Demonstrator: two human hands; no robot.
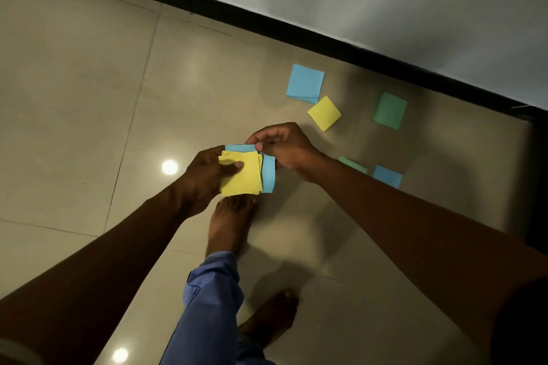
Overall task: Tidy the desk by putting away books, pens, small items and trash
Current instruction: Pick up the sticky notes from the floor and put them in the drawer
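Above tiled floor, left hand grip pinching note stack — right hand grip pinching its top edge

Above a tiled floor, a stack of paper squares held between left hand and right hand, over a bare foot; five loose squares scattered rightward on the floor, near the wall's skirting.

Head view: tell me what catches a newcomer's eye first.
Both hands at centre hold a stack of notes, yellow on top: the left hand grips it, the right hand pinches its far edge. Five more notes lie on the floor beyond, towards the wall.
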